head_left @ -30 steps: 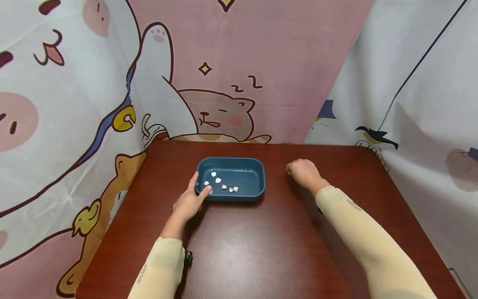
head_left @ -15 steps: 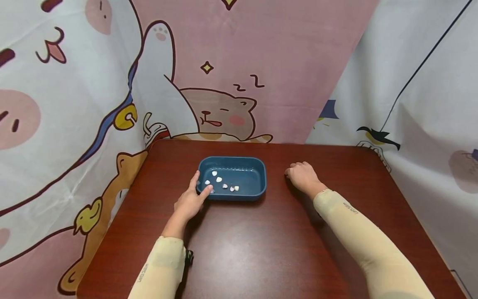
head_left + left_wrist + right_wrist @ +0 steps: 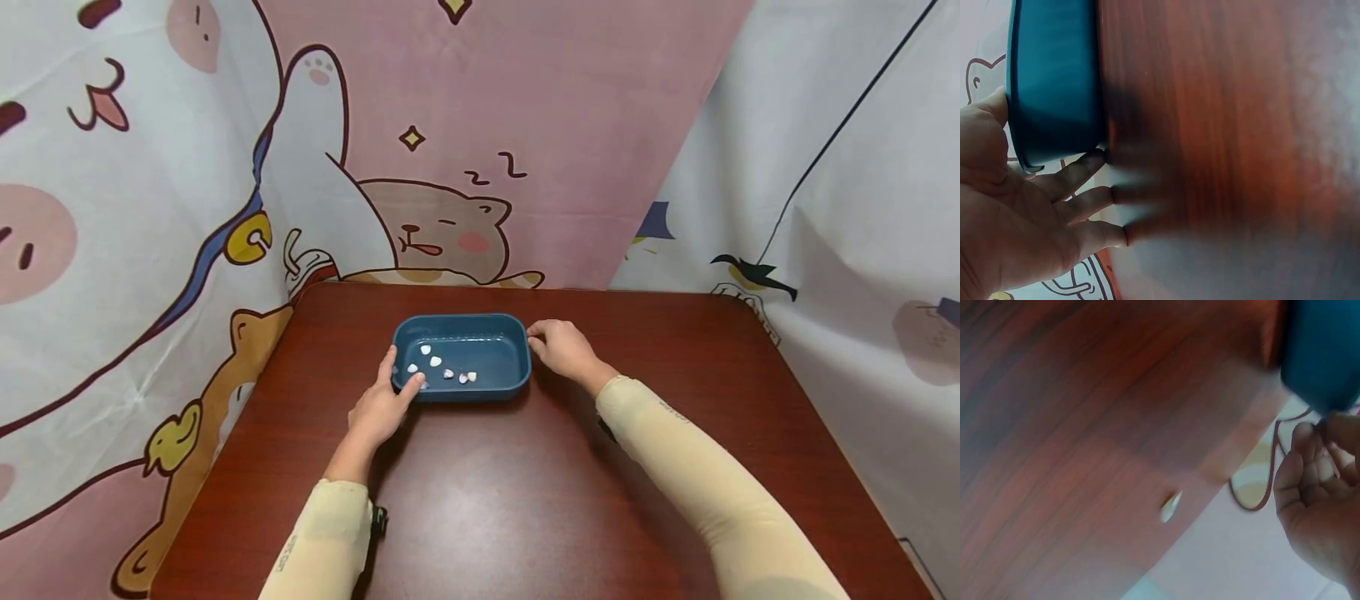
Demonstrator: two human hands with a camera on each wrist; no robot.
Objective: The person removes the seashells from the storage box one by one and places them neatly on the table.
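Observation:
A blue rectangular dish (image 3: 471,395) stands on the table, with several small white shell-like pieces (image 3: 436,362) scattered over its left half. My left hand (image 3: 377,408) grips the dish's left end. In the left wrist view its thumb lies at the rim of the dish (image 3: 1054,75), with the other fingers low by the wall and the tabletop. My right hand (image 3: 562,346) is at the opposite end, fingers bent and fingertips right at the rim. I cannot tell whether they pinch it. Another white piece (image 3: 1171,507) lies on the table in the right wrist view.
The dark reddish-brown table (image 3: 480,500) extends toward me and to both sides. A cartoon-printed cloth (image 3: 570,167) hangs behind it and along its sides. Long light sleeves cover both forearms.
My right hand has moved left across the table, from beside the dish to its right rim. The left hand keeps its grip, and the white pieces in the dish stay in the same arrangement.

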